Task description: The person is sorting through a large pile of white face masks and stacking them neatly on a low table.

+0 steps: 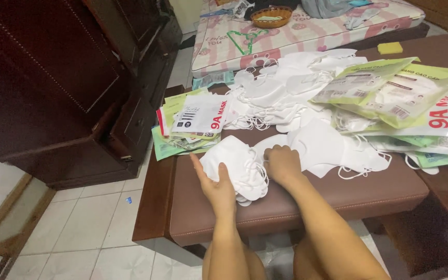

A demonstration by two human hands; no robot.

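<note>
**Masks being squared into a stack on the bench**

Masks, white and loose, spread in a big heap (pixel 291 88) across the upper middle of the frame, ear loops tangled among them. Beneath everything runs a brown padded bench (pixel 193 207), filling the centre and lower right. At the right edge lies a pile of green-and-white printed packets (pixel 390 93), some with masks showing through the clear film; a smaller stack of flat empty packets (pixel 193 124) sits at centre left, just beside the hands. A pink patterned mattress (pixel 307 31) with a woven basket (pixel 271 16) fills the top of the frame.

Just below centre is a small stack of masks (pixel 237 166), gathered between both hands. The left hand (pixel 216 184) is open and flat, palm pressed against the stack's near-left side, thumb up. The right hand (pixel 282 163) is curled, knuckles up, fingers closed down on the stack's right edge.

The step in hand looks like evening up a counted bundle. The next move seems to call for a firm two-sided pinch so the loops stay tucked and the bundle keeps its shape.
</note>
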